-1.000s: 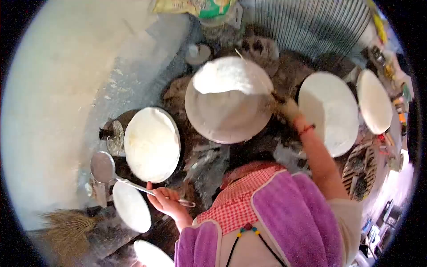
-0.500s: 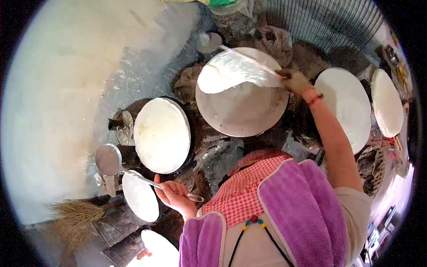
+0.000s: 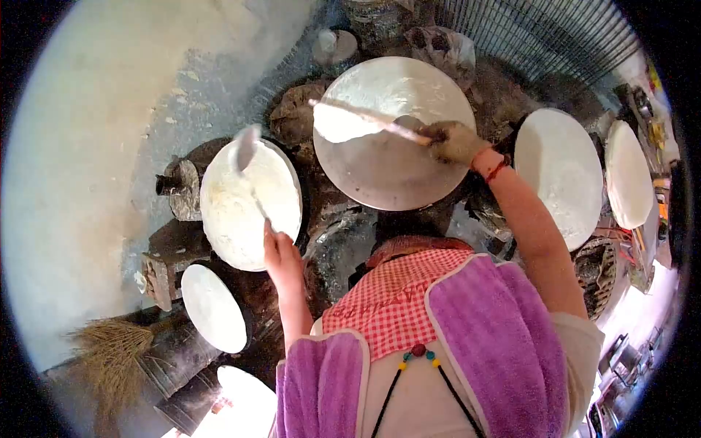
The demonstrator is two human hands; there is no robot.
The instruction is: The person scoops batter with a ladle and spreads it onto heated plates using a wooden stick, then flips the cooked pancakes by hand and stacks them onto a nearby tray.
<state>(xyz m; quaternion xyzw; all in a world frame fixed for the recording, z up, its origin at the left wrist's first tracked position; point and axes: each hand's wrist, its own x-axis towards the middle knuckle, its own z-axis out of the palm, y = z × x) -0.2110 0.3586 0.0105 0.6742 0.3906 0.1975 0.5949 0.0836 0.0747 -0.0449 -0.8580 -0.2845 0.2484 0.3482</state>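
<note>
My left hand (image 3: 283,252) is closed round the handle of a metal ladle (image 3: 247,148). The ladle's bowl, blurred by motion, is over the far part of the left round griddle, which a white batter layer (image 3: 237,208) covers. My right hand (image 3: 456,142) grips a pale, thin stick (image 3: 358,113) that reaches left across the large middle griddle (image 3: 387,182). White batter (image 3: 394,77) coats the far part of that griddle, while its near part shows bare grey metal. Whether the stick touches the batter is hard to tell.
Two more white-covered rounds (image 3: 558,175) (image 3: 628,175) stand at the right. Smaller white discs (image 3: 214,308) (image 3: 248,398) lie at lower left, near a straw broom (image 3: 113,350). A wire grille (image 3: 540,33) is at the back, a wicker basket (image 3: 595,274) at right.
My left hand has swung the ladle up and forward, from beside the left griddle to over it. My right hand has moved slightly left and nearer with the stick; batter now spreads along the far rim.
</note>
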